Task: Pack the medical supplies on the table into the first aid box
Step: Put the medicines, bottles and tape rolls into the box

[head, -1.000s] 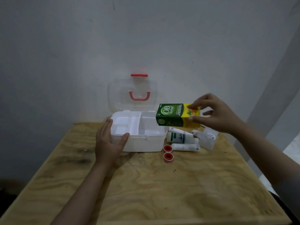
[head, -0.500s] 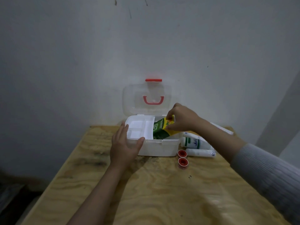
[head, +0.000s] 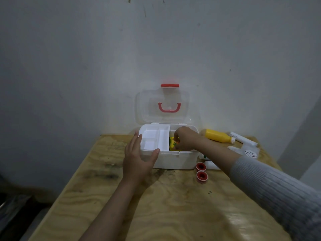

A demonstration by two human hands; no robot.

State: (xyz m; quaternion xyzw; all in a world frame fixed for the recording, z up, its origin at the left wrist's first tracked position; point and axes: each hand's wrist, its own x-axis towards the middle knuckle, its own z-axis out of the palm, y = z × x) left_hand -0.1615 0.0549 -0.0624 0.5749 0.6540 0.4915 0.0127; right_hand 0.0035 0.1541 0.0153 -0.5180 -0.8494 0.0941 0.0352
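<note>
A person's left hand (head: 139, 160) braces the front left corner of the white plastic first aid box (head: 175, 159), palm spread open, thumb hooked over the front rim and fingers laid against the side wall, gripping nothing else. The box stands at the back of the pale plywood table (head: 165, 206), its clear hinged lid with the red handle (head: 162, 106) raised against the grey wall. A white divided tray (head: 153, 140) fills the box's left half. To its right lies the green and yellow cardboard carton (head: 172, 145), which a second ago was carried in the air above the box and half a second ago was tipped over the rim; it now sits low in the right-hand compartment. The right hand (head: 186, 139) is curled over it, fingers closed on its top. One supply appears packed, or nearly so.

Left on the table beside the box are two small red-centred tape rolls (head: 201, 170), a yellow plastic bottle (head: 217, 137) and several white tubes and packets (head: 243, 141). The grey-sleeved right forearm crosses some of these, so their number is unclear. Most of the carton is hidden by hand and tray, and its label is unreadable.
</note>
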